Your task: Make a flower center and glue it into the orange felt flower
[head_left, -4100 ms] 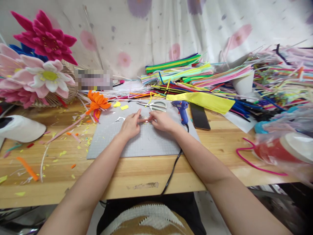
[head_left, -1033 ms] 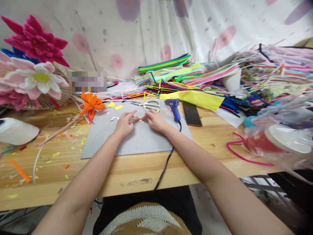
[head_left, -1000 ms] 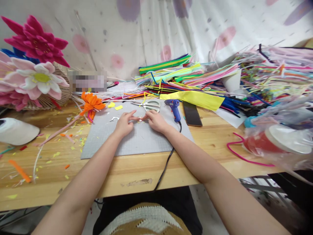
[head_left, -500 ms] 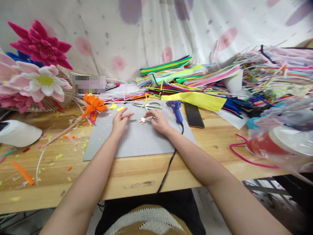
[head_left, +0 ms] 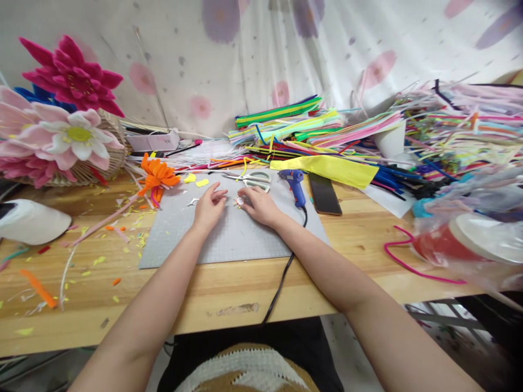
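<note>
A small white round piece with thin coloured spikes is at the fingertips of my right hand, whose thumb and fingers close on its right side. My left hand is just to the left, fingers apart and curved, holding nothing visible. Left of that hand a small white scrap lies on the grey cutting mat. Scissors with pale handles rest behind my right hand. A blue glue gun lies to its right.
A dark phone lies beside the glue gun, whose black cord runs off the front edge. Bundled pipe cleaners line the back. An orange fuzzy flower and a basket of flowers stand left; a bagged red-and-white container sits right.
My right hand has moved slightly left and closed on the spiky piece. My left hand has shifted a little right and down, uncovering the white scrap.
</note>
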{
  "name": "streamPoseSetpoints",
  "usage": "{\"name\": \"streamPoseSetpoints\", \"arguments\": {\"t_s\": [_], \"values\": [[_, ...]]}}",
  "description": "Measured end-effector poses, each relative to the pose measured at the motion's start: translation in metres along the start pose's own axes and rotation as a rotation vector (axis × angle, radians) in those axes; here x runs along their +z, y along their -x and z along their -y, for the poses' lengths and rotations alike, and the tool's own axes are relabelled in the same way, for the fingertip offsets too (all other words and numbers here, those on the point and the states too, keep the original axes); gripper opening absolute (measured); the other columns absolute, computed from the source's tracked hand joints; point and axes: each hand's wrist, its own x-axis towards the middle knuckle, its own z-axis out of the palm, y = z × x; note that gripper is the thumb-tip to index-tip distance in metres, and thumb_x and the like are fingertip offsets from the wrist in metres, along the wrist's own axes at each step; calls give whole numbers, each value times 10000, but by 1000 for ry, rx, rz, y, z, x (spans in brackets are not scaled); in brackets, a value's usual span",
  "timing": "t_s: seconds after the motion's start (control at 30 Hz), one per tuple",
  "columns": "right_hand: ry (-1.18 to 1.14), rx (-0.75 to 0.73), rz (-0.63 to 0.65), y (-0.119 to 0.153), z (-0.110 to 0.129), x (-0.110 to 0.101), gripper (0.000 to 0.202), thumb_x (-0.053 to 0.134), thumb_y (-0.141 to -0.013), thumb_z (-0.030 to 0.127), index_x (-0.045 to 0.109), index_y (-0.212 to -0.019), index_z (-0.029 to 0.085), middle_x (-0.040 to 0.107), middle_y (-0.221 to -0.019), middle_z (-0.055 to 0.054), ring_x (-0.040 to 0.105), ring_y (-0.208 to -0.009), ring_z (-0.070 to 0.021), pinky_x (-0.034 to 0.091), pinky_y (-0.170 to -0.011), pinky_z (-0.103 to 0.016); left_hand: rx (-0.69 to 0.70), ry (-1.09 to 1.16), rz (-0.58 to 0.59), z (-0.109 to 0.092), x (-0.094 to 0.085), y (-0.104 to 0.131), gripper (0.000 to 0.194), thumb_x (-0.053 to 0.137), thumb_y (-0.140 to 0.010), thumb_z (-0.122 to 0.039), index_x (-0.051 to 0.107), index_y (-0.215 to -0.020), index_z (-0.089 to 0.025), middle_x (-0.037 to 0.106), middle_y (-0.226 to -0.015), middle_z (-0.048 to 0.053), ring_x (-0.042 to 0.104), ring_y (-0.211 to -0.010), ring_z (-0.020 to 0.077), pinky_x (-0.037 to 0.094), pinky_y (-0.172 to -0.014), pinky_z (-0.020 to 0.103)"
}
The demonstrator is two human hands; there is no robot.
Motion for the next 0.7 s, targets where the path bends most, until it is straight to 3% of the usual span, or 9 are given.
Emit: {"name": "streamPoseSetpoints", "arguments": {"t_s": [0.27, 0.53, 0.7], "values": [[-15, -12, -43, -1, 4, -1, 377, 532, -785, 159, 506, -1161, 174, 652, -1039, -72, 490, -1030, -209, 393, -915, -358, 59, 19, -5, -11, 10, 7, 590, 645, -655, -130, 473, -1213, -210, 639, -1106, 86, 626, -901, 151, 458, -902, 356], [23, -137, -237, -1, 8, -3, 316, 510, -841, 259, 536, -1137, 153, 654, -1047, -91, 499, -1019, -210, 385, -936, -356, -241, 278, -43, -31, 19, 13, 715, 742, -580, -183, 387, -1200, -161, 602, -829, 0, 635, -744, 126, 496, -787, 313], [41, -140, -156, 0, 15, -3, 325, 496, -852, 288, 534, -1155, 175, 638, -1085, -96, 509, -1030, -220, 386, -945, -382, -294, 396, -18, -37, 17, 16, 662, 748, -571, -183, 414, -1142, -163, 626, -751, -20, 637, -692, 131, 503, -755, 320]]}}
